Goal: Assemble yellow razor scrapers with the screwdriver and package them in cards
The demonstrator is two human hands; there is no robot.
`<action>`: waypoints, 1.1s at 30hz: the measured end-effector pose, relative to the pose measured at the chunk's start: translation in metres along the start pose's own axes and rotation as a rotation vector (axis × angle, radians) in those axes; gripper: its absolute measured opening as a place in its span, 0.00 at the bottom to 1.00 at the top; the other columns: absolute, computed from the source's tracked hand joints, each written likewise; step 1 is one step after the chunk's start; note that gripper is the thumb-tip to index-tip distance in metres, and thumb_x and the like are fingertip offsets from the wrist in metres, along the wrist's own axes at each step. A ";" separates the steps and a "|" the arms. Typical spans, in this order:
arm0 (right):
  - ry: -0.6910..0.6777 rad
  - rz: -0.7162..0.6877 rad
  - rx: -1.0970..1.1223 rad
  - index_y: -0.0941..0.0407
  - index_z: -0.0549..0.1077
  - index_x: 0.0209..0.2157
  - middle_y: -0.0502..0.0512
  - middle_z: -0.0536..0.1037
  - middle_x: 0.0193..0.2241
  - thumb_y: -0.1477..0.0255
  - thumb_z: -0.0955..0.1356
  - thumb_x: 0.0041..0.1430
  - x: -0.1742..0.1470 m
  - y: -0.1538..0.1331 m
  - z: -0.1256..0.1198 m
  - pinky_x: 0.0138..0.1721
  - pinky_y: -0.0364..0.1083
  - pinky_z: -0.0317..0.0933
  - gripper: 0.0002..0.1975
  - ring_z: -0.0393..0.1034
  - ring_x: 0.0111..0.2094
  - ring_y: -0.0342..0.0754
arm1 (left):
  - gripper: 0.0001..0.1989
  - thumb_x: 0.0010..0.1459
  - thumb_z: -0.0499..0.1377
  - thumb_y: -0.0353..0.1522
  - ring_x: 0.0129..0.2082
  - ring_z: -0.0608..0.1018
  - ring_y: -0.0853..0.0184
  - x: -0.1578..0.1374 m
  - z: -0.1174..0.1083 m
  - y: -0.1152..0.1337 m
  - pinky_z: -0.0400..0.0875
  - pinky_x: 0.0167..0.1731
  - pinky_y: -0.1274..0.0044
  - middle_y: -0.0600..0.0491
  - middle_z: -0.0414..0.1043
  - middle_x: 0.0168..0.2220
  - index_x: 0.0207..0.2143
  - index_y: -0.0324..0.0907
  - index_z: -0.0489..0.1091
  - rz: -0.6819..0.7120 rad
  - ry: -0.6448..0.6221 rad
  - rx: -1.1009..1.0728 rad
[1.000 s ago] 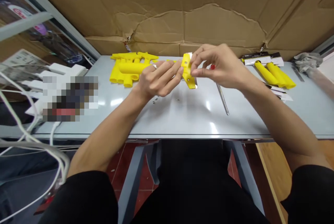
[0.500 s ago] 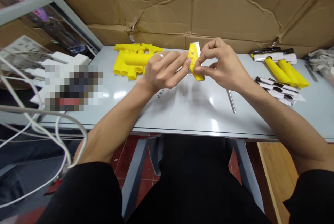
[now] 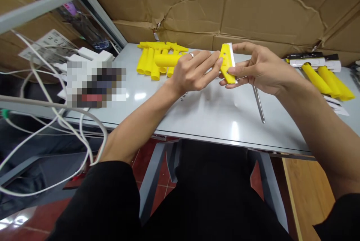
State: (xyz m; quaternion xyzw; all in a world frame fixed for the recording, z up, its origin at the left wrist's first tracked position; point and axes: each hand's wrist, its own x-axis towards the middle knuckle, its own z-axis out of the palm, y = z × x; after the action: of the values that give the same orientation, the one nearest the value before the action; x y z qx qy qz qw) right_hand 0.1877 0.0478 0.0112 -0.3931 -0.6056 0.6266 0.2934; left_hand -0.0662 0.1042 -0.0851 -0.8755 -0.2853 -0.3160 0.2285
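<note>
A yellow scraper [image 3: 225,61] with a thin metal blade along its right edge is held up above the table. My left hand [image 3: 194,70] is closed round its handle, whose butt end shows to the left of the fist. My right hand [image 3: 258,66] grips the scraper's head at the lower right, thumb on the near face and fingers behind it. Small screw-like dots show in the head. On the tabletop below lie a few tiny metal screws [image 3: 207,99]. A slim metal rod [image 3: 259,105], perhaps a screwdriver shaft, lies under my right wrist.
Several yellow scraper bodies [image 3: 144,61] lie at the back left of the table [image 3: 197,121]. More yellow handles [image 3: 334,80] and black-and-white packages [image 3: 306,61] are at the right. A white power strip [image 3: 97,58] with cables stands left. Cardboard [image 3: 197,12] walls the back.
My right hand has shifted from a fingertip pinch on the head to a wider hold, with fingers behind it. The view has turned slightly, so everything sits further right.
</note>
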 end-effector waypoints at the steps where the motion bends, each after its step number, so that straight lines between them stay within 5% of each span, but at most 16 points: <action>1: -0.004 0.001 0.008 0.56 0.59 0.67 0.54 0.81 0.39 0.74 0.77 0.58 0.001 0.000 -0.001 0.43 0.48 0.82 0.39 0.81 0.38 0.44 | 0.18 0.82 0.49 0.40 0.56 0.88 0.50 0.000 0.000 0.000 0.88 0.46 0.53 0.42 0.83 0.60 0.60 0.47 0.75 0.003 0.015 0.018; 11: 0.003 -0.033 -0.004 0.55 0.59 0.63 0.50 0.79 0.36 0.72 0.77 0.54 -0.001 0.001 0.005 0.45 0.49 0.83 0.39 0.80 0.36 0.43 | 0.16 0.79 0.53 0.33 0.51 0.90 0.56 -0.004 0.003 -0.003 0.86 0.45 0.62 0.48 0.82 0.64 0.64 0.54 0.72 0.083 0.131 0.072; 14: -0.003 -0.050 -0.026 0.55 0.60 0.61 0.50 0.79 0.38 0.64 0.79 0.56 0.003 0.002 0.000 0.43 0.47 0.82 0.37 0.79 0.35 0.41 | 0.14 0.80 0.52 0.34 0.54 0.89 0.56 -0.004 0.006 -0.007 0.86 0.46 0.63 0.49 0.82 0.64 0.61 0.53 0.72 0.040 0.123 0.039; 17: 0.074 -0.038 -0.083 0.56 0.63 0.59 0.53 0.79 0.40 0.48 0.73 0.64 0.016 0.016 -0.008 0.31 0.42 0.72 0.34 0.75 0.30 0.40 | 0.15 0.81 0.51 0.34 0.58 0.87 0.54 -0.006 0.005 -0.015 0.84 0.51 0.59 0.46 0.81 0.64 0.61 0.50 0.72 0.007 0.142 0.036; 20: 0.210 -0.010 -0.248 0.57 0.67 0.57 0.55 0.80 0.41 0.53 0.66 0.69 0.032 0.044 -0.009 0.27 0.39 0.59 0.25 0.70 0.26 0.37 | 0.15 0.81 0.50 0.33 0.58 0.86 0.56 -0.007 0.003 -0.024 0.82 0.54 0.57 0.45 0.80 0.65 0.62 0.49 0.72 -0.007 0.171 0.030; 23: 0.109 -0.120 -0.585 0.60 0.76 0.51 0.54 0.80 0.41 0.67 0.66 0.66 0.039 0.073 0.001 0.36 0.35 0.57 0.16 0.66 0.30 0.31 | 0.14 0.81 0.51 0.36 0.56 0.87 0.56 -0.007 0.003 -0.031 0.81 0.54 0.57 0.46 0.82 0.63 0.59 0.51 0.74 -0.067 0.155 -0.041; 27: -0.101 -0.299 -0.867 0.58 0.83 0.53 0.54 0.79 0.46 0.63 0.69 0.69 0.035 0.089 0.019 0.44 0.36 0.52 0.18 0.59 0.35 0.28 | 0.10 0.77 0.57 0.40 0.52 0.87 0.53 -0.005 0.007 -0.034 0.80 0.53 0.56 0.45 0.84 0.58 0.51 0.51 0.77 -0.164 0.117 -0.128; 33: -0.217 -0.249 -1.019 0.57 0.84 0.50 0.53 0.76 0.51 0.69 0.63 0.74 0.028 0.080 0.028 0.47 0.39 0.47 0.17 0.59 0.41 0.29 | 0.10 0.75 0.58 0.43 0.49 0.86 0.56 0.007 0.002 -0.012 0.78 0.51 0.62 0.46 0.85 0.52 0.50 0.51 0.75 -0.245 0.212 -0.276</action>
State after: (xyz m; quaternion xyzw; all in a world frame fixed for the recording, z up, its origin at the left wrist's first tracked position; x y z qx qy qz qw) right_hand 0.1579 0.0491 -0.0728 -0.3440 -0.9020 0.2506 0.0730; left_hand -0.0684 0.1169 -0.0790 -0.8191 -0.3179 -0.4680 0.0951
